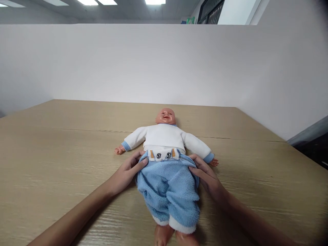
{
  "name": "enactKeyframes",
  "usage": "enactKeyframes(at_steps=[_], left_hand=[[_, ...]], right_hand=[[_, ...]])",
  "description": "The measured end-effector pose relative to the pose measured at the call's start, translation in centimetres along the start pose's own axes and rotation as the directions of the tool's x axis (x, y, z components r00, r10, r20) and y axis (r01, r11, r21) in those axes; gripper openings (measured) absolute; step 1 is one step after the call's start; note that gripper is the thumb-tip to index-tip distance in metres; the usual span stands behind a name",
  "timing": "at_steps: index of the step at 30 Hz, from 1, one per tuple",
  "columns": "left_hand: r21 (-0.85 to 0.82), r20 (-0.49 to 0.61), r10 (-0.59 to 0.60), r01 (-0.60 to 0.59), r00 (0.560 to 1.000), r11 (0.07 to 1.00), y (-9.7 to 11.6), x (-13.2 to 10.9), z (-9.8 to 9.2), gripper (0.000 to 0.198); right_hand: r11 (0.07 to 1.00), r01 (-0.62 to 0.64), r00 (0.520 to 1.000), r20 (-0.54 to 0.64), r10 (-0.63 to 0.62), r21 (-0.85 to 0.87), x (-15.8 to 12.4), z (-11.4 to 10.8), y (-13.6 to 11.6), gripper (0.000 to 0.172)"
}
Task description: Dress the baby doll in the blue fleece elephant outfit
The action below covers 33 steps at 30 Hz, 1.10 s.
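Observation:
A baby doll (166,117) lies on its back, head away from me and arms spread. It wears a white fleece top (164,136) with blue cuffs and blue fleece trousers (164,181) with white hems. Embroidered eyes show on a white band at the belly. My left hand (134,164) pinches the trousers' waistband at the doll's left-hand side in view, thumb on top and fingers partly hidden. On the opposite side, my right hand (205,172) grips the waistband between thumb and fingers. Both bare feet are partly cut off by the bottom edge.
The doll rests on a wooden table (64,153) with a seam running across it. Behind the table stands a white partition (143,65). A dark object (314,145) is beyond the table's right edge.

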<state>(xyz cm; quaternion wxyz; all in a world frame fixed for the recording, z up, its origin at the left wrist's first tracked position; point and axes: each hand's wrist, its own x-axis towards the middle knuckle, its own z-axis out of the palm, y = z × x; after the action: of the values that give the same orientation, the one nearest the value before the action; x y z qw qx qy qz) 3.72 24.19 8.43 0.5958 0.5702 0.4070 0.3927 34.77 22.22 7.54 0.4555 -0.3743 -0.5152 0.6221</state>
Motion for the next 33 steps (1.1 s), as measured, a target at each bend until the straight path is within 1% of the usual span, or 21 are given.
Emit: enactKeyframes(at_steps=[2,4,6,8,10,13,16,17,19,21,24,26,27,29,30,32,33], left_hand=[[0.209,0.001,0.063,-0.061,0.998,0.976,0.1,-0.5,-0.8,0.034],[0.368,0.019,0.165,-0.16,0.986,0.916,0.2,-0.9,-1.5,0.032],[0.43,0.025,0.255,-0.24,0.967,0.87,0.3,-1.0,-1.6,0.028],[0.426,0.008,0.286,-0.262,0.958,0.866,0.5,-0.7,-1.3,0.026],[0.392,-0.022,0.263,-0.234,0.965,0.89,0.8,-0.2,-0.6,0.027],[0.362,-0.11,0.178,-0.128,0.978,0.924,1.0,0.8,0.0,0.03],[0.369,-0.229,0.095,-0.004,0.969,0.93,0.8,1.5,0.0,0.034],[0.357,-0.254,0.072,0.025,0.964,0.934,0.7,1.7,-0.1,0.035],[0.311,-0.273,0.044,0.044,0.961,0.949,0.4,2.0,-0.3,0.036],[0.264,-0.27,0.046,0.027,0.962,0.964,0.2,2.3,-0.3,0.038],[0.223,-0.271,0.073,-0.011,0.96,0.975,0.2,2.3,-0.3,0.042],[0.211,-0.246,0.085,-0.032,0.966,0.977,0.6,2.1,-0.3,0.045],[0.23,-0.213,0.097,-0.047,0.972,0.972,1.0,1.9,-0.4,0.045],[0.345,-0.13,0.139,-0.087,0.982,0.935,2.1,1.6,-0.6,0.043],[0.424,-0.093,0.163,-0.109,0.982,0.899,2.7,1.5,-0.8,0.043],[0.542,-0.043,0.199,-0.145,0.979,0.828,3.8,1.7,-1.1,0.04],[0.544,-0.033,0.207,-0.156,0.978,0.824,4.2,2.0,-1.2,0.039]], right_hand=[[0.987,0.065,0.998,-0.013,-0.068,-0.148,-0.4,0.2,-0.6,0.018],[0.956,0.139,0.989,-0.016,-0.148,-0.258,-0.5,0.4,-1.2,0.014],[0.931,0.197,0.976,-0.025,-0.215,-0.307,-0.2,0.7,-1.8,0.009],[0.938,0.2,0.975,-0.039,-0.22,-0.283,0.6,0.8,-2.0,0.006],[0.967,0.146,0.984,-0.065,-0.163,-0.206,1.7,0.8,-1.9,0.007],[0.998,0.044,0.991,-0.123,-0.05,-0.047,3.3,0.5,-1.4,0.012],[0.994,-0.027,0.988,-0.151,0.043,0.102,4.2,0.3,-0.9,0.022],[0.99,-0.047,0.986,-0.15,0.067,0.133,4.3,0.2,-0.8,0.025],[0.983,-0.087,0.984,-0.14,0.11,0.159,4.4,0.1,-0.7,0.028],[0.981,-0.126,0.981,-0.126,0.145,0.147,4.3,0.0,-0.6,0.03],[0.988,-0.14,0.985,-0.092,0.145,0.059,4.0,-0.3,-0.8,0.031],[0.99,-0.09,0.995,-0.052,0.085,-0.111,3.5,-0.3,-1.4,0.029],[0.975,-0.047,0.999,-0.022,0.043,-0.217,3.2,-0.1,-1.9,0.028],[0.915,0.048,0.999,0.041,-0.034,-0.4,2.9,0.4,-3.1,0.028],[0.888,0.084,0.996,0.07,-0.058,-0.453,2.9,0.6,-3.7,0.028],[0.877,0.119,0.991,0.103,-0.079,-0.466,3.3,1.1,-4.8,0.024],[0.889,0.117,0.991,0.109,-0.076,-0.442,3.9,1.2,-5.2,0.021]])
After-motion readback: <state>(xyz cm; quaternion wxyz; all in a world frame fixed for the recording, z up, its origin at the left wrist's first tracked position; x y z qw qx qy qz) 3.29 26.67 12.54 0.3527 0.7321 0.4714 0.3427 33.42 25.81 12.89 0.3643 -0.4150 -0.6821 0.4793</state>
